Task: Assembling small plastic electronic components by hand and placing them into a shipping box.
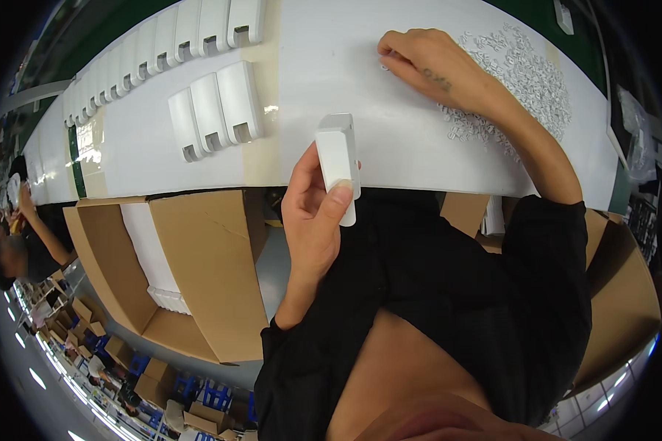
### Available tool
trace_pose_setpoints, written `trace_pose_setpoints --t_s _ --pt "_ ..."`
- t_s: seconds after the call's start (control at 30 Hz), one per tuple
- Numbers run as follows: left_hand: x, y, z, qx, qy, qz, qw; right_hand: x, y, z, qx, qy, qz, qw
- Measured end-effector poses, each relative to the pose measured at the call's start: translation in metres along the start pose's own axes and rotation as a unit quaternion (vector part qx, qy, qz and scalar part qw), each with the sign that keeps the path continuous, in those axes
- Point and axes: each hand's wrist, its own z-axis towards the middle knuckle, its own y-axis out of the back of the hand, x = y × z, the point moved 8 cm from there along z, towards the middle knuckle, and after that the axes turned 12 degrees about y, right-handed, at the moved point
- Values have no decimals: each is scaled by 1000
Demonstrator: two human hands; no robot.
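My left hand [312, 209] is closed around a white plastic housing [336, 151], held up at the table's near edge with the thumb on its face. My right hand [430, 65] is over the far middle of the table, thumb and fingers pinched together. A small pale bit shows by its fingertips, too little of it to name. Beside and under my right forearm spreads a pile of small white plastic parts [529, 81]. To the left, three white housings [207, 110] stand side by side, with a longer row of similar housings [165, 37] behind them.
The white table [331, 73] bears strips of tape. Below its left edge stands an open cardboard box [206, 272] with white pieces inside; another cardboard box [625, 294] is at my right. A co-worker [29, 235] is at the far left. A clear plastic bag [636, 136] hangs at the right.
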Motion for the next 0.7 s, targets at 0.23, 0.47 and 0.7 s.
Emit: trace_pose_setpoints --t_s 0.23,0.47,0.7 --pt "1 25 10 25 57 -86 994 9 -1 -6 -20 86 -61 994" --pt "-17 37 16 -10 19 -101 995 14 -1 0 -56 25 -158 986" --pt "-7 21 29 23 36 -192 981 25 -1 -20 -68 -24 -173 982"
